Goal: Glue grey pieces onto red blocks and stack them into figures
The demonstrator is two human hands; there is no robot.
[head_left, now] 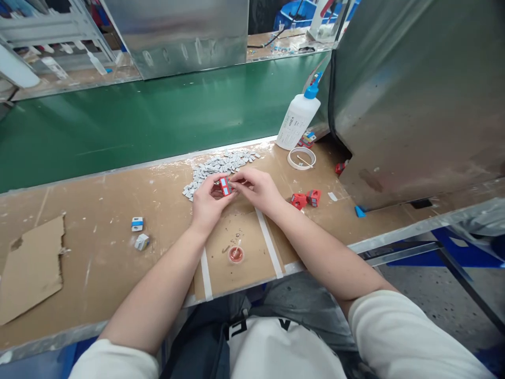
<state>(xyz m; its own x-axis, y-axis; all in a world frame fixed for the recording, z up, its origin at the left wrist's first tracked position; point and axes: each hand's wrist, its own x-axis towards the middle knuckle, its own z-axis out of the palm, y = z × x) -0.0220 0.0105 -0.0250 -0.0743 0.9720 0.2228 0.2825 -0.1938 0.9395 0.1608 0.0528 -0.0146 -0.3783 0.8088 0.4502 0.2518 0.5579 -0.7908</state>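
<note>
Showing print (291,128) too small to read, there's the white plastic blue-capped bottle (299,118); left hand (207,206) grips the small red-and-white block (225,186), right hand (258,190) pinching its right edge.

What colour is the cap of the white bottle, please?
The cap is blue, seen in the head view.

Torn cardboard (35,271), green belt (177,113)

Held plast. block (225,186), rough-edged cardb. scrap (34,269), semi-gloss metal panel (426,105)
</note>
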